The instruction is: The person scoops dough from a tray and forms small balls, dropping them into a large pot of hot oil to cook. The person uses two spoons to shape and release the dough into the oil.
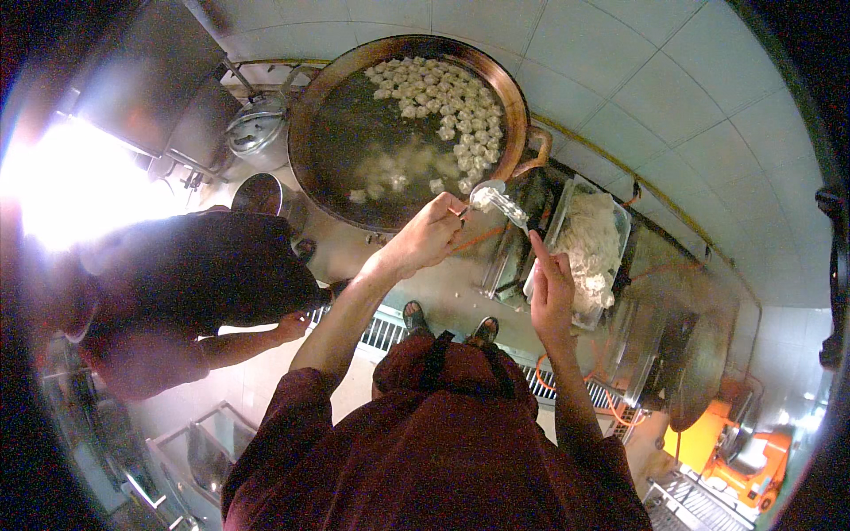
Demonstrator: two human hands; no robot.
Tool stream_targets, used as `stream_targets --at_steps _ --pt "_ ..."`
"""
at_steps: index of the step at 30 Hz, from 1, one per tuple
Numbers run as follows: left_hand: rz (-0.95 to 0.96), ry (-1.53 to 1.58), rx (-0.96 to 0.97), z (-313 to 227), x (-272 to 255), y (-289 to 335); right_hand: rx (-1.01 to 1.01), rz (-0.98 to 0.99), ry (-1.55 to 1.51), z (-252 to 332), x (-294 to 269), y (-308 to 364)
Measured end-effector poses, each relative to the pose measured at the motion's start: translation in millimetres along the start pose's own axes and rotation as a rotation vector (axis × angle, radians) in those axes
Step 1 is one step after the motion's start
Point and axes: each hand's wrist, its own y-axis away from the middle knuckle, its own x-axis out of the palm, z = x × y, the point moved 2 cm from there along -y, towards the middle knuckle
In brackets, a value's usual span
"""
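A spoon (488, 188) is in my left hand (431, 237), which is closed round its handle beside the wide pan's near right rim. My right hand (551, 288) grips a metal utensil (516, 213) whose front end is coated in white paste. The two tools meet or nearly meet; paste hides the exact contact and the utensil's shape. Behind them, pale lumps (469, 115) float in the liquid of the wide pan (301, 128), mostly along its far and right sides. To the right, a clear tub (626, 232) holds a mass of white paste (589, 239).
At the left a person in dark clothes (212, 274) stands close, one arm stretched toward me. A lidded metal pot (257, 133) stands left of the pan. A tiled wall (611, 53) bounds the far side. Orange equipment (753, 469) sits at the lower right.
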Motion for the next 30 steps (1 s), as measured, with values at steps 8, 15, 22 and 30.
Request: stream_targets --at_steps 8,15,22,30 --pt "-0.104 -0.561 0.276 -28 -28 1 -0.057 0.107 0.266 -14 18 -23" --pt "0.087 -1.079 0.211 -18 -69 -10 -0.272 0.195 0.349 -15 50 -57" --pt "-0.073 -0.986 -0.033 16 -104 -28 -0.301 0.287 0.374 -20 105 -88" --pt "0.005 -1.269 -0.083 84 -165 -76 -0.298 0.259 0.275 -58 198 -122"
